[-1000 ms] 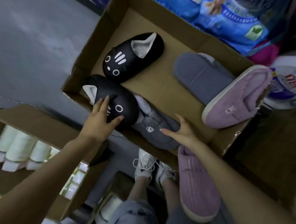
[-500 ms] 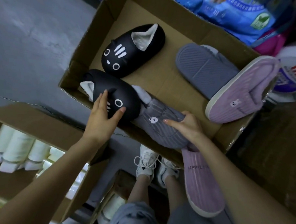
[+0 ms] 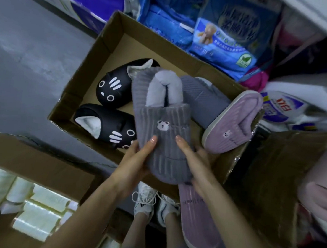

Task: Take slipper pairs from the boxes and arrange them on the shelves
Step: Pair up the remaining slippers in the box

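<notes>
A grey concrete floor [image 3: 27, 66] lies open along the left of an open brown cardboard box [image 3: 113, 48], whose far wall sits against blue plastic packs [image 3: 222, 40] and whose right wall meets another sheet of brown cardboard [image 3: 271, 170]. A second cardboard box [image 3: 30, 159] holding white paper rolls [image 3: 36, 208] stands low on the left, apart from the first box, with a strip of floor between them. Inside the first box only the far left corner shows bare bottom. A grey ribbed-fabric slipper with a small bear patch [image 3: 160, 108] is held up over the middle of the box, its toe end above the near wall and its heel over the far half. To its right a matching grey slipper lying sole up [image 3: 205, 99] touches a lilac ribbed slipper [image 3: 234, 125] that leans against the right wall. A second lilac slipper [image 3: 196, 223] hangs sole up outside the near wall, under the right wrist; what bears it cannot be told. Two glossy black cat-face slippers [image 3: 113, 85] [image 3: 108, 125] lie near the left wall, the nearer one at the front edge. The left hand [image 3: 135, 160] and right hand [image 3: 196, 161] both grasp the bear slipper's toe, fingers [image 3: 150, 144] curled round its sides. White sneakers [image 3: 145, 200] stand on the floor below.
</notes>
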A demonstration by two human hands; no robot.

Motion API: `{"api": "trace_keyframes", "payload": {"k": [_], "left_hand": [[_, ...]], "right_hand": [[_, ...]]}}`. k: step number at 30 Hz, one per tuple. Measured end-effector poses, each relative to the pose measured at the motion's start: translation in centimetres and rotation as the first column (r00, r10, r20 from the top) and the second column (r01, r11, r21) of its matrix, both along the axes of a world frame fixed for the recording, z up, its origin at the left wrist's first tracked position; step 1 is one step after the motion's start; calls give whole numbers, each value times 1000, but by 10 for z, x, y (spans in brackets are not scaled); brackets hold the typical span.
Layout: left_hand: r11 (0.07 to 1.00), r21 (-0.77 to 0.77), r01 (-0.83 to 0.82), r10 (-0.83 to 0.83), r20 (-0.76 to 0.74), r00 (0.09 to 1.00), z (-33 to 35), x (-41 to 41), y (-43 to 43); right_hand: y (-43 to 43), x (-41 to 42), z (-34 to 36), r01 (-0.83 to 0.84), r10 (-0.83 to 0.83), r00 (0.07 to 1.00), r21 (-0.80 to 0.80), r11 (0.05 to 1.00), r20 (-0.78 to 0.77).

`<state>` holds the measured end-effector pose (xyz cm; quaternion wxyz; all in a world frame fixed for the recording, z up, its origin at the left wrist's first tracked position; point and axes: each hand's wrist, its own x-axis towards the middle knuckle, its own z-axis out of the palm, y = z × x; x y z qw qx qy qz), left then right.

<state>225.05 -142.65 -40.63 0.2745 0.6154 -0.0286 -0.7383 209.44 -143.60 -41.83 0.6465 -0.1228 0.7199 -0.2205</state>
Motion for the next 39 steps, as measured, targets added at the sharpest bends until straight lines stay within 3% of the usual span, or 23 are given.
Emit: {"api": "trace_keyframes", "payload": {"k": [3, 6, 8, 11, 14, 16, 19, 23, 25, 29, 33, 36, 39], "left_hand": [[990, -44, -131, 134, 72, 988, -2, 7, -12], [979, -64, -194, 199, 104, 974, -4, 29, -28], [974, -85, -211, 221, 132, 966, -6, 43, -36], [970, -122, -209, 229, 187, 955, -9, 62, -45], [974, -158, -161, 189, 185, 964, -16, 80, -47], [980, -146, -132, 157, 175, 972, -20, 89, -46], [992, -90, -89, 105, 189, 976, -27, 97, -40], [985, -83, -153, 165, 171, 971, -26, 90, -38], [981, -83, -178, 189, 169, 967, -24, 88, -39], [979, -86, -187, 201, 186, 962, -19, 90, -41], [972, -89, -219, 232, 182, 956, -20, 98, -41], [972, -86, -218, 231, 175, 957, -24, 105, -39], [974, -98, -205, 219, 167, 961, -27, 108, -36]], "right_hand": [[-5, 26, -2, -17, 21, 997, -52, 998, 71], [-16, 32, -4, -178, 194, 974, -138, 974, 116], [-33, 20, -18, -261, 263, 965, -190, 947, -14], [-74, -16, -46, -296, 224, 935, -258, 920, -275], [-117, -55, -66, -518, 326, 761, -224, 826, -561], [-139, -74, -78, -602, 380, 666, -161, 782, -642], [-155, -87, -92, -656, 498, 610, -41, 754, -616], [-154, -78, -95, -777, 654, 358, 175, 604, -666], [-151, -66, -93, -813, 675, 343, 155, 562, -653], [-138, -45, -95, -917, 806, 293, 87, 389, -514], [-146, -50, -95, -862, 760, 449, -4, 507, -470], [-165, -64, -99, -902, 821, 336, 93, 422, -462], [-181, -69, -106, -928, 908, 253, 181, 325, -335]]}}
